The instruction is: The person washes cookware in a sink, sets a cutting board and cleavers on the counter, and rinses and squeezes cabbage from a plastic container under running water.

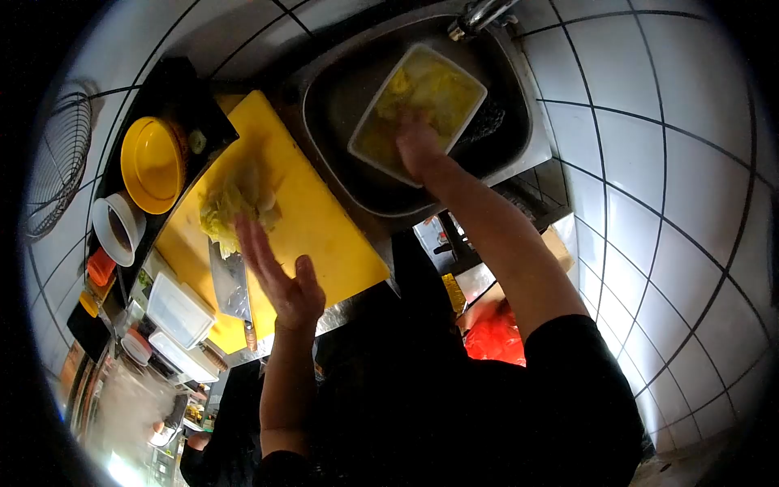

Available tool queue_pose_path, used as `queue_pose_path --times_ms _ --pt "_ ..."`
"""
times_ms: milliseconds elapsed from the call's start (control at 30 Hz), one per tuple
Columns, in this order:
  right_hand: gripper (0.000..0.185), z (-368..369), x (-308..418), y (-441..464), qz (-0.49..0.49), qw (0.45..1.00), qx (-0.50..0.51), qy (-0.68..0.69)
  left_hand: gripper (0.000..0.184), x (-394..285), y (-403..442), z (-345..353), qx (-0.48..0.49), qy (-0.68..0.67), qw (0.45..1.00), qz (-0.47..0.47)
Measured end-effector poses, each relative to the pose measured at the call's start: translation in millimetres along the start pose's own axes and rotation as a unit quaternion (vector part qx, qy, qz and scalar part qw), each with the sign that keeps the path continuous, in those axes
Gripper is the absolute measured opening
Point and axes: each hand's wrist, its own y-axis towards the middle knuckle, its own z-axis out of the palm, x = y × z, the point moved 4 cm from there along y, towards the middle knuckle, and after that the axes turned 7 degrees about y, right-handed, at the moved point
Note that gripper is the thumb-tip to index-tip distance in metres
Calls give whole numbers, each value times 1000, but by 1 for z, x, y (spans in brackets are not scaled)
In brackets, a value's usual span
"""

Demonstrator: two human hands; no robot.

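On the yellow cutting board (324,219) lies a heap of pale green leafy vegetable (223,207). My left hand (280,280) is over the board, fingers stretched out and thumb apart, its fingertips at the heap's near edge. Just left of that hand a cleaver (230,280) rests flat, its wooden handle toward me. In the sink stands a clear rectangular container (369,150) with yellow-green leaves (442,89) inside, seemingly in water. My right hand (418,146) reaches down into this container. Its fingers are hidden among the leaves, so any grip is not visible.
The dark sink (324,105) has a metal faucet (479,18) above it. Left of the board are a yellow bowl (152,166), a white bowl (116,230) and plastic containers (178,308). A red plastic bag (495,337) is below right. Another person's dark clothing (231,422) shows at lower left.
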Motion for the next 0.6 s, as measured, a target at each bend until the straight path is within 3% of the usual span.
queue_pose_path --times_ms 167,300,333,433,533,600 --pt "61 -58 4 -33 28 984 -27 173 56 -20 15 30 48 -99 993 -48" --pt "63 -98 5 -63 80 919 -51 382 59 -29 25 70 107 -225 960 -128" --pt "63 -101 4 -68 89 897 -49 430 62 -23 16 96 132 -326 913 -207" --pt "61 -86 -2 -74 96 769 -57 630 62 -41 17 149 157 -532 769 -317" --pt "70 -88 9 -88 79 671 -76 733 59 -66 30 173 177 -631 581 -482" --pt "75 -81 13 -90 46 633 -123 763 58 -67 31 196 134 -704 518 -466"
